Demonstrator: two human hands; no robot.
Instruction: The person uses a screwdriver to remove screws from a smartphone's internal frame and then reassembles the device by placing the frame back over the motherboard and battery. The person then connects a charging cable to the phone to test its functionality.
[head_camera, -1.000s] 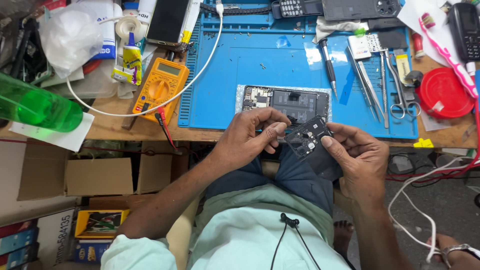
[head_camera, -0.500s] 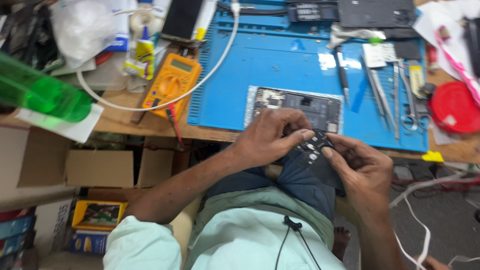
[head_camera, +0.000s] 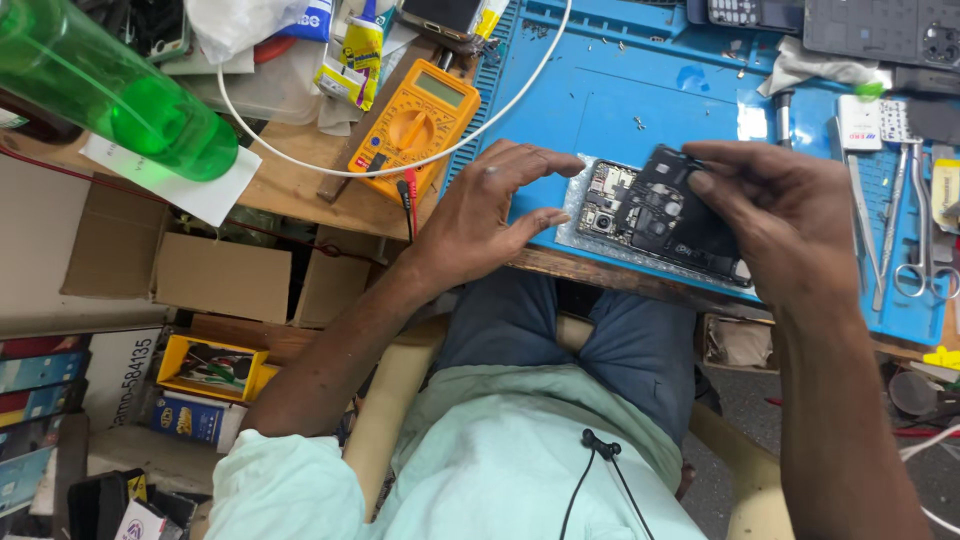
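An opened phone (head_camera: 622, 212) with its circuit board showing lies on the blue work mat (head_camera: 620, 100) near the table's front edge. My right hand (head_camera: 775, 215) holds a black inner cover piece (head_camera: 668, 190) over the phone, fingertips pinching its upper edge. My left hand (head_camera: 490, 215) rests spread on the mat at the phone's left end, fingers apart, thumb touching the phone's left edge.
An orange multimeter (head_camera: 412, 125) with a white cable (head_camera: 400, 165) lies left of the mat. A green bottle (head_camera: 110, 85) sits at far left. Tweezers and scissors (head_camera: 905, 235) lie on the mat's right side. Cardboard boxes (head_camera: 215, 275) are under the table.
Both hands rose from my lap to the mat. The black piece, held in both hands before, is now over the opened phone in my right hand; my left hand let go.
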